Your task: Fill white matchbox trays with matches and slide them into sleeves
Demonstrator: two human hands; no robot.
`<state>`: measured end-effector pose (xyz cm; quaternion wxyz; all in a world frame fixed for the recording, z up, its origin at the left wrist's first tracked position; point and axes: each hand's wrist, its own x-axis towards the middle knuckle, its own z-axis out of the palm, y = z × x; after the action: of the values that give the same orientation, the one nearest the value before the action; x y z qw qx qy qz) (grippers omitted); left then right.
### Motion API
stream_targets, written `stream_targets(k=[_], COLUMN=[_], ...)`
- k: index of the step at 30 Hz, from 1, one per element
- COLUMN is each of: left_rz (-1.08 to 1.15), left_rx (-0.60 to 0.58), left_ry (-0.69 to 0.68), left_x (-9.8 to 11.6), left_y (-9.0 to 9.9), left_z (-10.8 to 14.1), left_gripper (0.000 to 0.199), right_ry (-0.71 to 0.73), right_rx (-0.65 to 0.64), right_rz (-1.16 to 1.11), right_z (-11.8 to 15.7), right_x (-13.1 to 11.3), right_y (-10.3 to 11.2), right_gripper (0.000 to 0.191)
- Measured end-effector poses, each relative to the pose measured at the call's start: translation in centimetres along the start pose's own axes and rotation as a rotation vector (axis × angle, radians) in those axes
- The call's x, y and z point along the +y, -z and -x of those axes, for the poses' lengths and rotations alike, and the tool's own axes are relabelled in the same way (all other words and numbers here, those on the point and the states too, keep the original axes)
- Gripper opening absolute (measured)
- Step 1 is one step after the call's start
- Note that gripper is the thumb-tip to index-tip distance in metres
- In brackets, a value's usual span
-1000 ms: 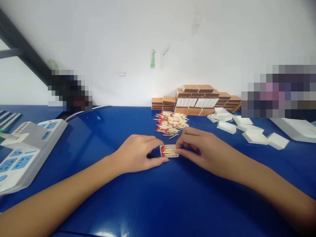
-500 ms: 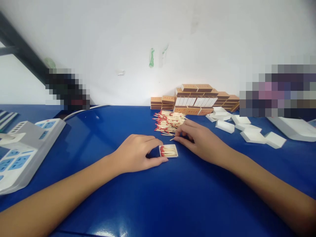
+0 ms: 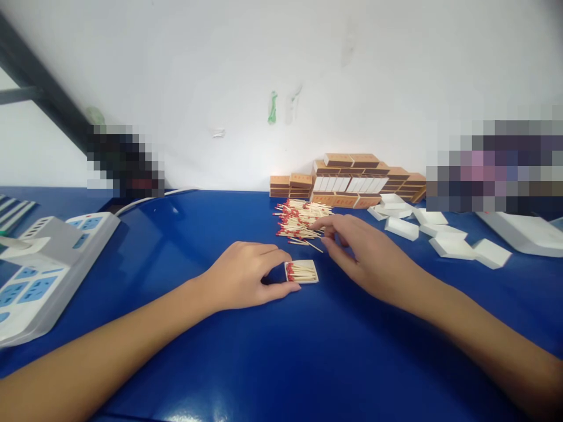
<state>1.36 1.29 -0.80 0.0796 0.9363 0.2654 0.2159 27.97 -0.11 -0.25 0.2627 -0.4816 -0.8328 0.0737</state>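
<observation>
A small white matchbox tray point(image 3: 315, 279) lies on the blue table, with red-tipped matches point(image 3: 302, 271) in it, heads to the left. The thumb and forefinger of my left hand point(image 3: 250, 275) grip the tray's left end. Beyond it is a loose pile of matches point(image 3: 299, 217). My right hand point(image 3: 360, 252) hovers at the pile's right edge, its thumb and forefinger apart with no match visible between them. One match point(image 3: 313, 245) lies slanted at the pile's near edge, close to my right thumb.
Brown matchboxes point(image 3: 347, 184) are stacked against the wall. Several white trays point(image 3: 453, 245) lie scattered at the right, near a larger white object point(image 3: 523, 231). A power strip point(image 3: 57, 275) sits at the left with a white cable behind it.
My right hand has let go of a match at the pile's near edge and moved slightly right, its fingers spreading. My left hand stays on the tray.
</observation>
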Motion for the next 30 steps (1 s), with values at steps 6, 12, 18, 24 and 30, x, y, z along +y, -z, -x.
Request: stream_targets(k=[6, 12, 18, 24, 30], left_rz=[-0.021, -0.005, -0.03, 0.007, 0.007], left_rx=[-0.016, 0.011, 0.04, 0.042, 0.03], left_ry=[-0.001, -0.001, 0.021, 0.02, 0.024], left_x=[0.0, 0.0, 0.1, 0.0, 0.1], left_y=[0.0, 0.1, 0.1, 0.2, 0.2], left_z=[-0.1, 0.0, 0.0, -0.1, -0.1], left_gripper=[0.034, 0.032, 0.032, 0.029, 0.029], right_ry=[0.004, -0.256, -0.316, -0.244, -0.224], right_rx=[-0.074, 0.008, -0.009, 0.043, -0.048], right_rz=[-0.128, -0.414, -0.567, -0.406, -0.324], right_z=[0.3, 0.0, -0.1, 0.3, 0.4], right_x=[-1.1, -2.1, -2.9, -2.9, -2.4], right_y=[0.4, 0.7, -0.2, -1.7, -1.9], right_gripper=[0.034, 0.024, 0.024, 0.017, 0.014])
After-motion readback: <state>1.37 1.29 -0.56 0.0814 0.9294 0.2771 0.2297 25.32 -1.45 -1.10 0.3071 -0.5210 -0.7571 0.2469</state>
